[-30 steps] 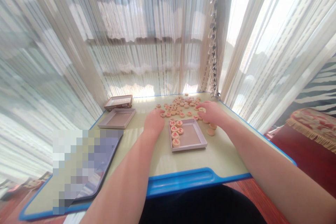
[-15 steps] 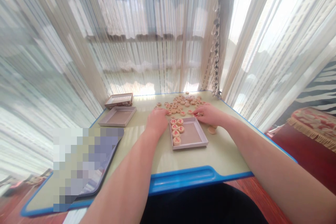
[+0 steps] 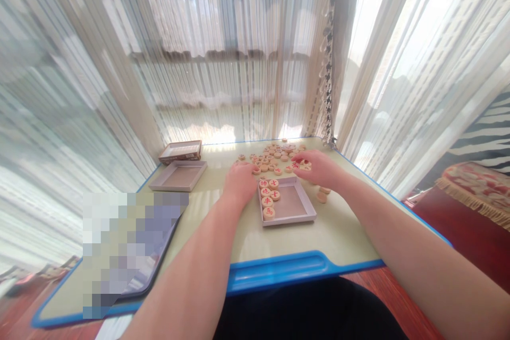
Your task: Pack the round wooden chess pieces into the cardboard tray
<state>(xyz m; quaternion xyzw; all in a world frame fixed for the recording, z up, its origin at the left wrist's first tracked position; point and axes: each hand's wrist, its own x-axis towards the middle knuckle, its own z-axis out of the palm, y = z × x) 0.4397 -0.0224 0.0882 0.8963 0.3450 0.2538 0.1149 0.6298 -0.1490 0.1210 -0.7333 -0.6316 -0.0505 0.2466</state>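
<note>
Left hand (image 3: 242, 178) and right hand (image 3: 317, 168) at the loose pieces (image 3: 278, 155)

Left: curled at the near edge, cannot tell if holding. Right: thumb and fingers bracket a red-marked piece (image 3: 295, 165), grip unclear. Step looks like picking out red; next move calls for a firm pinch. Nearer, on the table (image 3: 274, 244): open box (image 3: 297, 203), six red-lettered discs (image 3: 267, 201) inside, left.

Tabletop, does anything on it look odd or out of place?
One round piece sits apart near the tabletop's far edge, beyond the main cluster. At left, unnatural blocky pixelation hides much of a dark-edged flat object. No obvious damage shows.
</note>
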